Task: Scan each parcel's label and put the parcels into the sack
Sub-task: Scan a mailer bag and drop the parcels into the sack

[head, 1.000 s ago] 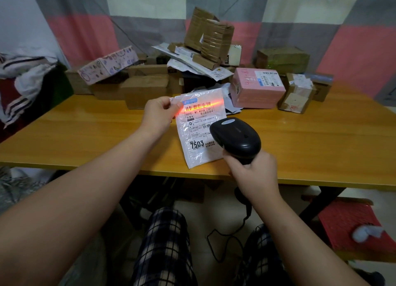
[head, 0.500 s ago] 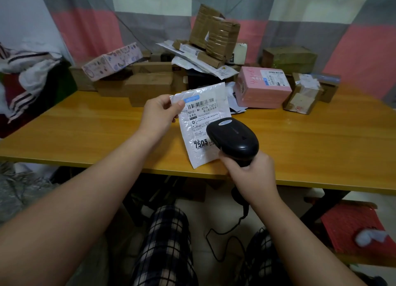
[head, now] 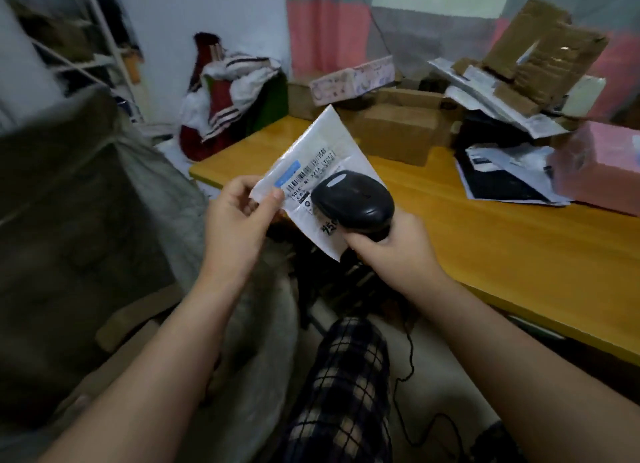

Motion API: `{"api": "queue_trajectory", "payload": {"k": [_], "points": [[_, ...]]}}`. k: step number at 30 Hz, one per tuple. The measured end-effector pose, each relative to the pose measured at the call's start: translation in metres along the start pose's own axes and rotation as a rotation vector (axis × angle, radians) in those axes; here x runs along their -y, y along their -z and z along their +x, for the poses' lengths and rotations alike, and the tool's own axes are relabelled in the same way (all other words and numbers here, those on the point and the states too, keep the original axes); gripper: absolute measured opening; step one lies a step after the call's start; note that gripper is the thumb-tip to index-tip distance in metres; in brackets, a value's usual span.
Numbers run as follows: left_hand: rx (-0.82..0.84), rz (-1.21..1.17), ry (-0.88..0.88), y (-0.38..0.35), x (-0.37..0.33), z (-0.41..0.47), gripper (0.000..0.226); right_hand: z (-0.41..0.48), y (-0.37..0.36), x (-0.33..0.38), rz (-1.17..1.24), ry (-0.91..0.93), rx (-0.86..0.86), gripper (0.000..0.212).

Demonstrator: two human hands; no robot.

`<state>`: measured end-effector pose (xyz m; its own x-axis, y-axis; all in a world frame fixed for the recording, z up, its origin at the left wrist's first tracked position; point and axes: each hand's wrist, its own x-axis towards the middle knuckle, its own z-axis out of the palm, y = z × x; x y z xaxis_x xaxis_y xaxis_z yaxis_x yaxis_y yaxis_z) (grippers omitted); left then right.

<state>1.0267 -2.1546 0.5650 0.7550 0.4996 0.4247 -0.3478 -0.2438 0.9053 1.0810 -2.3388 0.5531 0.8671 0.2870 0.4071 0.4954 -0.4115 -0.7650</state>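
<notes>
Pinched by its lower-left corner between the thumb and fingers of the left hand, the flat white plastic mailer parcel is held up at centre frame, label facing the camera. The right hand is clenched round the handle of a black handheld barcode scanner, whose head covers the label's lower part, so only some of the print can be read. Its thin black cord trails down past a plaid-trousered knee. Left of the hands lies a grey woven sack, blurred, its opening hard to make out. Further back, on the orange wooden table, brown cardboard boxes are piled, and a pink box is cut off by the right edge.
</notes>
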Motion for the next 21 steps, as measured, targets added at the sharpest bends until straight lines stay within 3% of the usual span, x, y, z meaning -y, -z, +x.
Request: {"api": "queue_trajectory", "payload": {"k": [2, 5, 11, 15, 19, 21], "points": [[-0.114, 0.100, 0.019, 0.044, 0.007, -0.015, 0.007, -0.004, -0.030, 0.009, 0.049, 0.028, 0.084, 0.043], [-0.284, 0.234, 0.049, 0.111, 0.024, -0.048, 0.006, -0.014, -0.073, 0.017, 0.139, 0.057, 0.199, 0.026], [-0.544, 0.474, 0.108, 0.197, 0.054, -0.093, 0.022, -0.015, -0.145, 0.023, 0.113, 0.095, 0.351, 0.025], [-0.472, 0.782, 0.091, 0.223, 0.058, -0.097, 0.021, -0.015, -0.181, 0.030, 0.065, 0.130, 0.434, 0.026], [-0.264, 1.190, -0.110, 0.237, 0.070, -0.080, 0.012, -0.017, -0.203, 0.027, 0.073, 0.075, 0.487, 0.025], [-0.137, 1.307, -0.127, 0.238, 0.088, -0.064, 0.013, -0.017, -0.207, 0.025, 0.086, 0.042, 0.486, 0.029]]}}
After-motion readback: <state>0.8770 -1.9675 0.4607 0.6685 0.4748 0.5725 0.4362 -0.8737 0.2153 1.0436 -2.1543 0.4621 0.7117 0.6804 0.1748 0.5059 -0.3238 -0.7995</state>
